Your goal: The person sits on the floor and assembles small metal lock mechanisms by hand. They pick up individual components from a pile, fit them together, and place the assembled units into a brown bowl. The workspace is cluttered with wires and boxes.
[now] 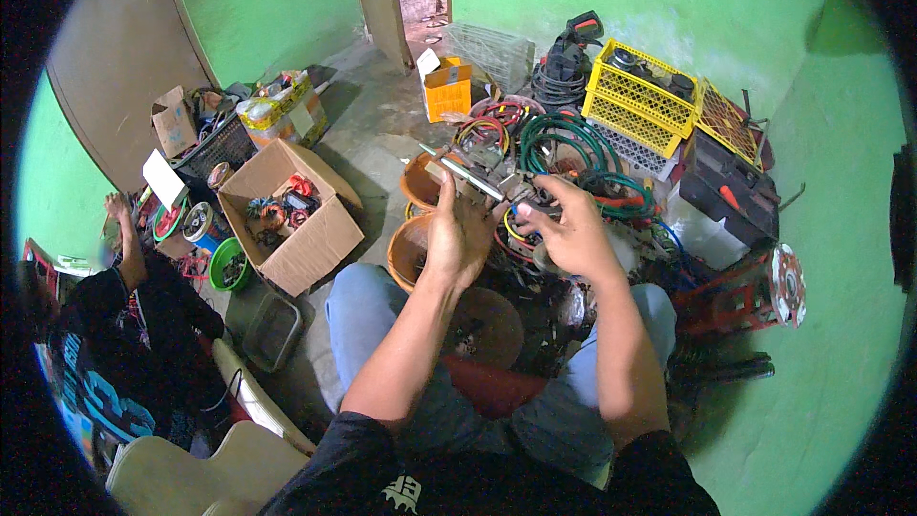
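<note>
My left hand (458,241) is closed round a slim metal tool with a long silvery bar (475,179), held up over my lap. The bar slants from upper left to lower right, and its exact kind cannot be made out. At its right end sits a darker metal part, where the thumb and fingers of my right hand (575,237) pinch it. Just behind the hands lie coiled green hoses (564,140) and a heap of cables and metal pieces. Two orange-brown tubs (406,253) stand beside my left wrist, partly covered by it.
An open cardboard box (315,247) with cables and tools stands to the left, near a green bowl (229,265). Yellow crates (640,100) and a black toolbox (731,193) line the right wall. Another person (134,344) sits at far left beside a pale chair (205,468).
</note>
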Available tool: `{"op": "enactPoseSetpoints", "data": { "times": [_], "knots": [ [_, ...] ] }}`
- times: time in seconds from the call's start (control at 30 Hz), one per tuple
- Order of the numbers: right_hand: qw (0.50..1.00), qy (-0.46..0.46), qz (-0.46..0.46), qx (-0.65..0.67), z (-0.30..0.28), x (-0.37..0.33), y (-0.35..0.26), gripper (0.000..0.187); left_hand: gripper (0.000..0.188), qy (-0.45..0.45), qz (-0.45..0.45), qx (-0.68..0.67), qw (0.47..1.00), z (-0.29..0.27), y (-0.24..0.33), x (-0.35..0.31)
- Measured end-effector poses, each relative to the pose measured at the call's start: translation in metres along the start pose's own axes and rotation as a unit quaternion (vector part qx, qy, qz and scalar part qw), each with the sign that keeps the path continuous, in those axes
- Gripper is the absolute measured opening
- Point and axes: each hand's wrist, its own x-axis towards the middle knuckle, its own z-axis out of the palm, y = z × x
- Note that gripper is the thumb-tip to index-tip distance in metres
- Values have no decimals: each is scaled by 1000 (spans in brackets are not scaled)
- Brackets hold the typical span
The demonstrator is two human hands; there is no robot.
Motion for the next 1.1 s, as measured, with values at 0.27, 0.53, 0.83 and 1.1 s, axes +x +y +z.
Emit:
{"op": "enactPoseSetpoints", "data": {
  "times": [0.27,0.53,0.83,1.1],
  "knots": [
    [954,-94,47,280,-2,0,6,35,63,61,31,-39,997,-1,13,4],
    [893,-156,119,406,-2,-2,9,27,44,72,13,-36,997,-6,9,-2],
    [826,-132,210,507,5,2,14,25,50,8,-1,-61,998,-2,10,-5],
    [991,-9,35,-128,10,-5,2,32,40,91,-45,-151,983,-26,-5,9]
  ]
}}
